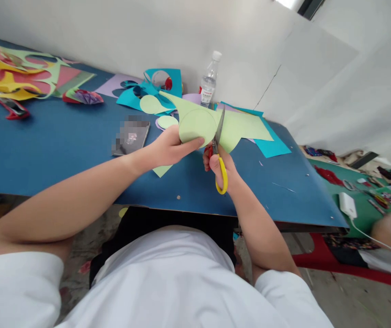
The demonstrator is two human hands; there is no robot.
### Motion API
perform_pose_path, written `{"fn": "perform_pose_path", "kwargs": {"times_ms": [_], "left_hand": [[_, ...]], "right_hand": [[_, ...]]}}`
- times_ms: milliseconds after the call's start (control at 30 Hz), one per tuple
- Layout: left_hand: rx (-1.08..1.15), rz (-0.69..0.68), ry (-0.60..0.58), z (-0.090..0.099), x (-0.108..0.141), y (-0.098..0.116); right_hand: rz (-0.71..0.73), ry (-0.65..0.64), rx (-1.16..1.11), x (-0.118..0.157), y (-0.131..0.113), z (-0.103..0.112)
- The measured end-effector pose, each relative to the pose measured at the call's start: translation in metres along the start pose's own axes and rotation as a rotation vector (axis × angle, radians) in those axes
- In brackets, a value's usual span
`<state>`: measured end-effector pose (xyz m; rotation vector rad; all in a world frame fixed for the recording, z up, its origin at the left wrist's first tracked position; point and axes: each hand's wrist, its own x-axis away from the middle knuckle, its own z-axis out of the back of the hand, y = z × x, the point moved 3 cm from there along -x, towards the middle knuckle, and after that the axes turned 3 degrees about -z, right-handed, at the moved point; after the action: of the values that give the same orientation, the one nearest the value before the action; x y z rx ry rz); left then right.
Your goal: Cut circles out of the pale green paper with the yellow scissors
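Observation:
Light green paper with a drawn circle is pinched in my left hand, thumb on top near the circle's lower edge. My right hand grips scissors with yellow and red handles. Their blades point upward at the right side of the circle, against the paper. More of the green paper extends to the right of the blades. Left of the sheet, a cut green circle lies over a purple one, and another green circle rests on blue paper scraps.
A water bottle stands by the wall behind the paper. A dark flat device lies left on the blue table. Colourful paper offcuts cover the far left. At right, a person's arm is beside a green table.

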<state>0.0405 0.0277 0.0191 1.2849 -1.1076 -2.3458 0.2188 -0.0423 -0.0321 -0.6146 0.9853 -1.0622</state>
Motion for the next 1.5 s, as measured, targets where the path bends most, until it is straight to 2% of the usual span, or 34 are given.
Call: {"fn": "perform_pose_path", "kwargs": {"times_ms": [100,300,467,1000,1500], "left_hand": [[0.003,-0.002,-0.003,0.0,0.0,-0.002],[-0.032,-0.029,-0.015,0.0,-0.001,0.003],[0.007,-0.069,-0.028,0.0,-0.002,0.011],[0.014,-0.029,-0.012,0.0,-0.002,0.009],[0.052,0.001,0.055,0.0,-0.002,0.008]], "right_hand": [[0.043,0.071,-0.053,0.001,-0.006,0.0],[0.051,0.082,-0.081,0.002,-0.006,0.001],[0.032,0.071,-0.112,0.002,-0.005,0.002],[-0.081,0.05,-0.174,0.005,-0.009,0.001],[-0.064,0.07,-0.175,0.006,-0.007,0.001]]}}
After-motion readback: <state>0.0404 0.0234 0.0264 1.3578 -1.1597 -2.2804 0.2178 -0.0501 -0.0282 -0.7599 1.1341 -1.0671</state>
